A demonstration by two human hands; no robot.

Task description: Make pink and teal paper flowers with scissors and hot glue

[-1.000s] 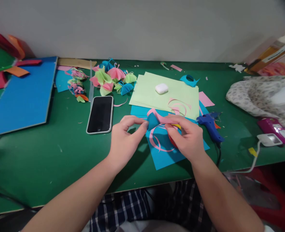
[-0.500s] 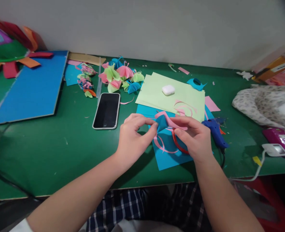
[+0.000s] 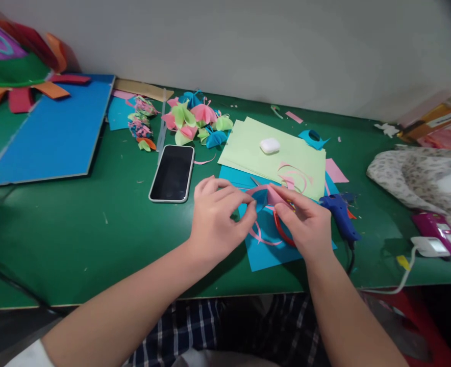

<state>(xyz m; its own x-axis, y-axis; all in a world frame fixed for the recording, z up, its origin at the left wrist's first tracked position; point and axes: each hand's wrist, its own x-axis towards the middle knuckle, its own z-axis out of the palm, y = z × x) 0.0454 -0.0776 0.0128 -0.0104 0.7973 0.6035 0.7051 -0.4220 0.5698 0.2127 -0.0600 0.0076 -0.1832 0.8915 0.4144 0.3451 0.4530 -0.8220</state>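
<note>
My left hand [image 3: 218, 216] and my right hand [image 3: 305, 221] meet over a blue paper sheet [image 3: 271, 252] near the table's front edge. Both pinch a small folded paper piece [image 3: 266, 196], blue on one side and pink on the other. The fingers of each hand are closed on its ends. Under my right hand lies a red-handled tool [image 3: 281, 229], partly hidden. Pink curled strips [image 3: 258, 234] lie on the blue sheet.
A black phone [image 3: 173, 173] lies left of my hands. Light green sheets [image 3: 248, 148] carry a white earbud case [image 3: 270, 146]. A blue glue gun [image 3: 340, 216] lies right. Folded paper flowers [image 3: 195, 120] sit at the back, a blue board [image 3: 49, 135] far left, patterned cloth [image 3: 409, 171] far right.
My hands have folded the blue and pink piece smaller and brought it lower toward the blue sheet. The view has shifted a little to the left.
</note>
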